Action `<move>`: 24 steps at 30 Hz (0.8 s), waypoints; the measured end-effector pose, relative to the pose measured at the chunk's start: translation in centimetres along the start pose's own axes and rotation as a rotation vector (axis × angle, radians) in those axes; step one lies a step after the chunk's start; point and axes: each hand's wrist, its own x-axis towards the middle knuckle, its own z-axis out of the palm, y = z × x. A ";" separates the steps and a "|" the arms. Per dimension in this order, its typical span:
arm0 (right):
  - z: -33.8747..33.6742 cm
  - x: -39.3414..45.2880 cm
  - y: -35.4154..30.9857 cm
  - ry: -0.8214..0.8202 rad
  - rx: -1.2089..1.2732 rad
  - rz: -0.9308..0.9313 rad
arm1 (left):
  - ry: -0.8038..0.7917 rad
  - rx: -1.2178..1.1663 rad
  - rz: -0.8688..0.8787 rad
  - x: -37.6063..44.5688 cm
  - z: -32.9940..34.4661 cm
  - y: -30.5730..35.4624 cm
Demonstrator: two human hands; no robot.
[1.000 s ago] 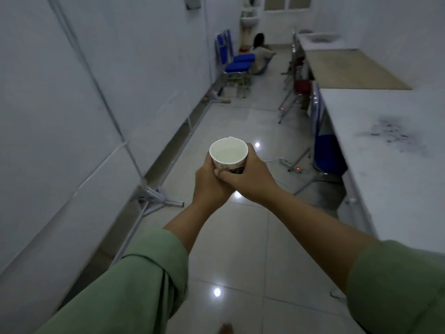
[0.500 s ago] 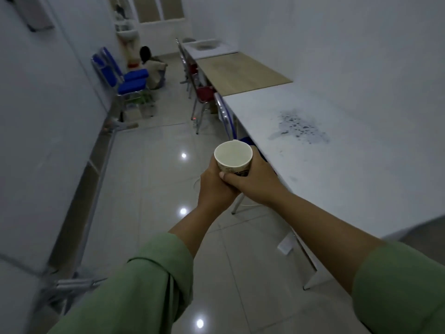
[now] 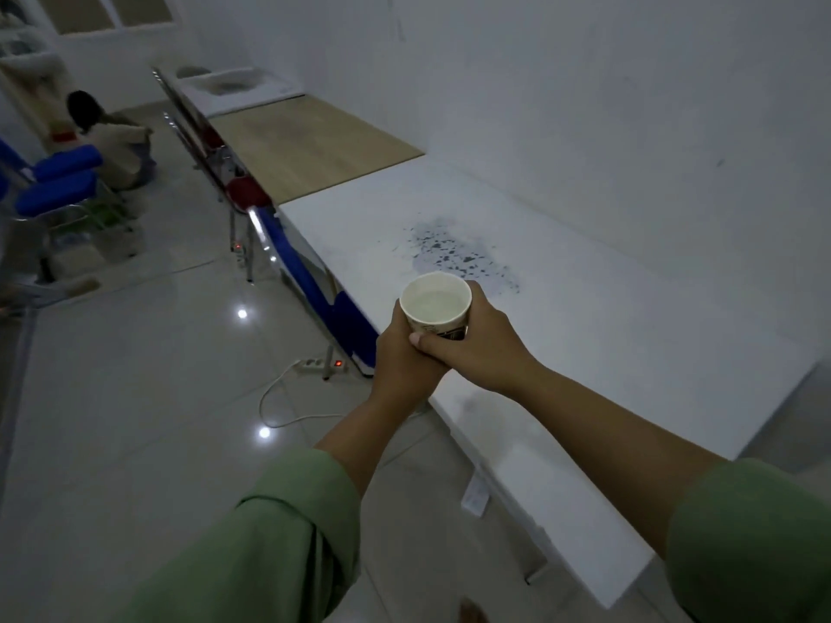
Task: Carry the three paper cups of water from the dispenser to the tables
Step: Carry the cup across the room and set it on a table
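The paper cup (image 3: 435,304) stands upright, mouth up, water inside. The left hand (image 3: 402,353) wraps it from the left and below; the right hand (image 3: 483,341) overlaps, its fingers (image 3: 434,340) closed around the cup's lower wall. Both hold it above the white bench (image 3: 607,335) edge.

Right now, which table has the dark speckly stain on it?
The nearest white table, right beside the hands holding the paper cup. The wooden table behind it shows no such stain.
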 end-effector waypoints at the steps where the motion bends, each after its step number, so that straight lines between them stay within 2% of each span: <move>1: -0.8 1.5 0.5 0.011 -0.002 0.010 | -0.014 -0.003 -0.002 1.7 0.9 -0.2; 13: -7.1 19.0 5.5 0.131 -0.017 0.083 | -0.169 -0.034 0.018 21.0 8.3 -3.1; 24: -7.8 33.7 11.1 0.301 -0.017 0.161 | -0.416 -0.067 0.097 37.6 11.3 -8.9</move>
